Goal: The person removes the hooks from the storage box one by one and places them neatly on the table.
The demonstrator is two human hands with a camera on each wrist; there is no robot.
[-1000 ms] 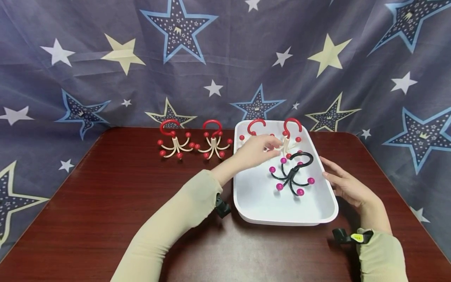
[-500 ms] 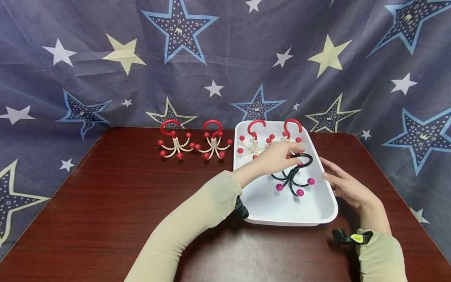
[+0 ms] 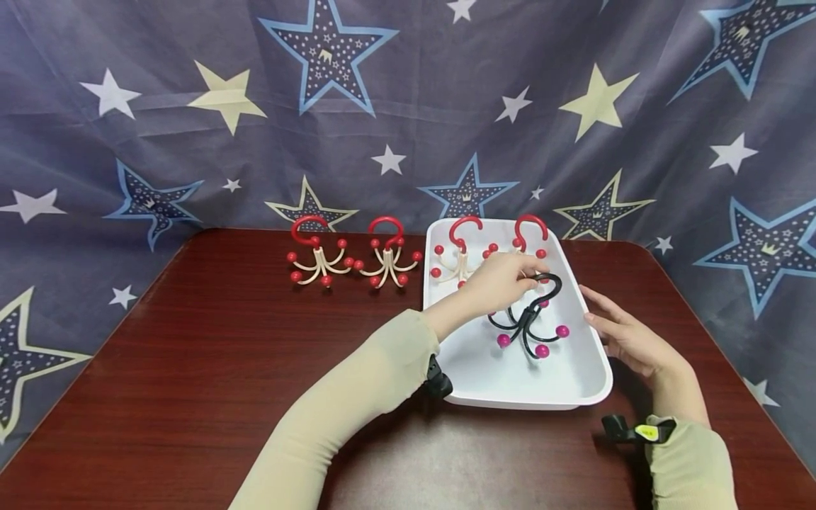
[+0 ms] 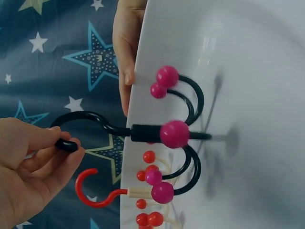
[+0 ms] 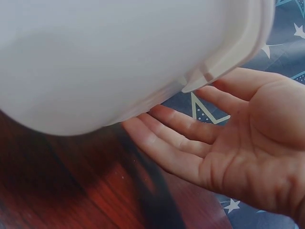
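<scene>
My left hand (image 3: 496, 285) pinches the tip of the curved black hook on a black multi-arm hook hanger (image 3: 524, 322) with magenta ball ends. The left wrist view shows thumb and fingers on that hook end, its arms spread over the white tray's floor. The white tray (image 3: 474, 372) stands on the table. Against its right side my right hand (image 3: 637, 347) rests with fingers extended; the right wrist view shows fingertips touching the tray's outer wall under the rim. Two cream hangers with red hooks, one left (image 3: 462, 265) and one right (image 3: 530, 225), sit at the tray's far end; my left hand partly covers the right one.
Left of the tray, two more cream hangers, one farther left (image 3: 321, 262) and one nearer (image 3: 387, 263), stand near the back edge of the dark red wooden table (image 3: 223, 354). A star-patterned cloth (image 3: 408, 106) hangs behind.
My left hand has moved right and toward me, from the cream hanger at the back of the tray to the black hanger's hook, which it now pinches. My right hand stays at the tray.
</scene>
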